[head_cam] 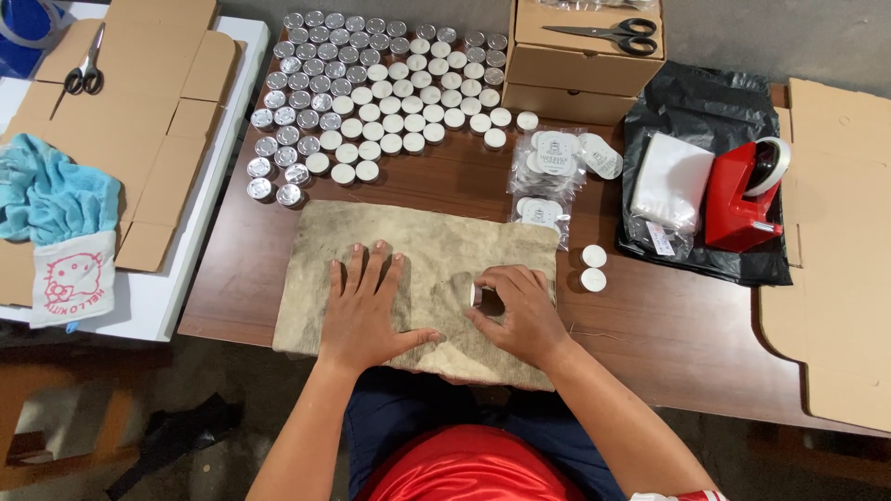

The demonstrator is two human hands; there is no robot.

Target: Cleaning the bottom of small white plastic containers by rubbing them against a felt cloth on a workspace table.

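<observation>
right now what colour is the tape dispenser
Red tape dispenser, seen best in the head view.

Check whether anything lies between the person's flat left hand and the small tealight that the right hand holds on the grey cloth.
Nothing visible does. Only bare worn grey cloth separates the left hand from the small white tealight in the right hand.

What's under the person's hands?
A grey-brown cloth lies under both. The left hand rests flat; the right hand pinches a small tealight. The table beneath the cloth is covered.
</observation>
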